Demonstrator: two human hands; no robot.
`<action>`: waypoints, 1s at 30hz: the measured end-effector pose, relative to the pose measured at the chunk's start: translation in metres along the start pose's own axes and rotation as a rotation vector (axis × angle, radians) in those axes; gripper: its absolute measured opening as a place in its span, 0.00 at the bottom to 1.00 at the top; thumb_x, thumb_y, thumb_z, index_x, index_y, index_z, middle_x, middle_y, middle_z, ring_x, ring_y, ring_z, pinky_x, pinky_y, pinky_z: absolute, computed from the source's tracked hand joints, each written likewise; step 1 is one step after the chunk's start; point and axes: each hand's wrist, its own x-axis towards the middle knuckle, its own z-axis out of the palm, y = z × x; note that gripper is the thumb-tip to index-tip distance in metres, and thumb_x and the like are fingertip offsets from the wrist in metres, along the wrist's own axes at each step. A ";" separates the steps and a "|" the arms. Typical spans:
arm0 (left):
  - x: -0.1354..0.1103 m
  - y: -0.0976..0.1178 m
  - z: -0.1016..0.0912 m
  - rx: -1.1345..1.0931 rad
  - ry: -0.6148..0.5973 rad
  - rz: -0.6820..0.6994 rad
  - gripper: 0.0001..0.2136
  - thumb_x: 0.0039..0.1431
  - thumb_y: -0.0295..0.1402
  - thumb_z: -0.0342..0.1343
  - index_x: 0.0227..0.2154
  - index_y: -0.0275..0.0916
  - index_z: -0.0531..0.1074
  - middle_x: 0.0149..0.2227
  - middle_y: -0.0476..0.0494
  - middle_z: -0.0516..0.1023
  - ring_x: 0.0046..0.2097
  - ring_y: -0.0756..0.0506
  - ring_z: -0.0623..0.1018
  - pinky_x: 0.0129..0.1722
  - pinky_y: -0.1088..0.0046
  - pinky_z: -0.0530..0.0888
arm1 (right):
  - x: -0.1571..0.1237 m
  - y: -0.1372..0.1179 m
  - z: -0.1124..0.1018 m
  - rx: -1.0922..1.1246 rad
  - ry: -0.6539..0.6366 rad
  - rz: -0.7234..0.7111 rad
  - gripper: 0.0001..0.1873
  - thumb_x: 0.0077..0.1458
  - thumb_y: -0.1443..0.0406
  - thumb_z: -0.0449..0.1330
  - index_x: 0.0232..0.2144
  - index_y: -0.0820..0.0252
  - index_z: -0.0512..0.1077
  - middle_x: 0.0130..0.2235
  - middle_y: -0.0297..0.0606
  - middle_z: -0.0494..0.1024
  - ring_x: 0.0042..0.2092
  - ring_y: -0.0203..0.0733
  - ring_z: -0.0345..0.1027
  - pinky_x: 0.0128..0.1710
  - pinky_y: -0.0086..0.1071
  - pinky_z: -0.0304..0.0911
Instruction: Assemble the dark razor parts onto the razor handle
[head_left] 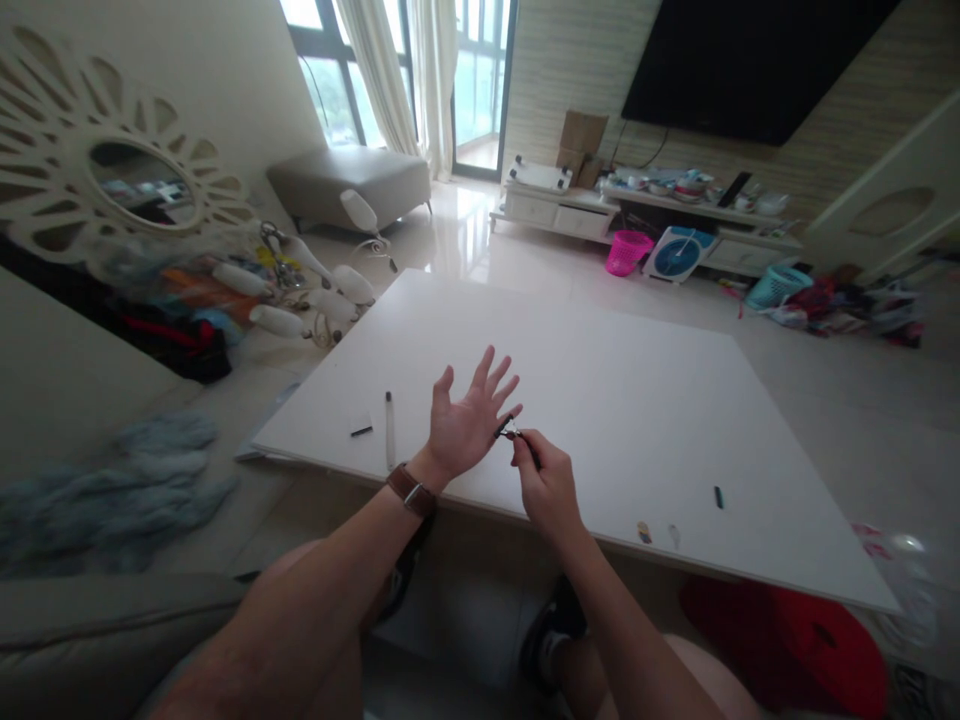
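My left hand [471, 422] is raised over the near part of the white table [630, 400], palm up with fingers spread, and wears a brown strap watch [411, 489] at the wrist. Closed around the dark handle of a small black-and-silver razor-like tool [509, 430] is my right hand [548, 478]. The tool's dark bar head is at the little-finger edge of my left palm; whether it touches the skin I cannot tell. A clear pen-like stick with a black tip [389, 432] lies left of my left hand, beside a small white piece with a black edge [361, 430].
Near the table's right front lie a short dark stick [718, 497], a small colourful piece [644, 532] and a clear piece [673, 536]. A chandelier [322, 290] stands at the left edge. Beyond are a pink basket [628, 253] and blue fan [679, 254]. A red item [787, 640] sits below right.
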 end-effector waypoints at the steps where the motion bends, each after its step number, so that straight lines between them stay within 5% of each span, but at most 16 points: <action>1: -0.001 0.000 0.001 -0.001 -0.018 -0.029 0.32 0.62 0.59 0.37 0.66 0.55 0.57 0.71 0.55 0.53 0.72 0.38 0.46 0.68 0.51 0.45 | 0.001 0.002 -0.001 -0.010 0.011 0.003 0.14 0.68 0.60 0.51 0.34 0.59 0.72 0.26 0.31 0.69 0.28 0.36 0.60 0.30 0.31 0.51; 10: -0.008 0.004 -0.003 0.044 -0.185 -0.178 0.34 0.60 0.59 0.39 0.67 0.56 0.54 0.73 0.61 0.42 0.73 0.35 0.35 0.68 0.51 0.40 | 0.002 0.005 0.000 -0.024 -0.050 -0.028 0.14 0.68 0.62 0.51 0.32 0.59 0.70 0.27 0.32 0.71 0.28 0.36 0.60 0.31 0.30 0.52; 30: -0.013 0.002 -0.011 0.262 -0.205 -0.190 0.32 0.59 0.56 0.40 0.67 0.58 0.55 0.73 0.64 0.41 0.73 0.35 0.34 0.67 0.47 0.38 | 0.000 0.018 -0.004 0.016 -0.177 -0.017 0.17 0.67 0.59 0.52 0.28 0.59 0.69 0.23 0.30 0.65 0.26 0.36 0.56 0.28 0.30 0.49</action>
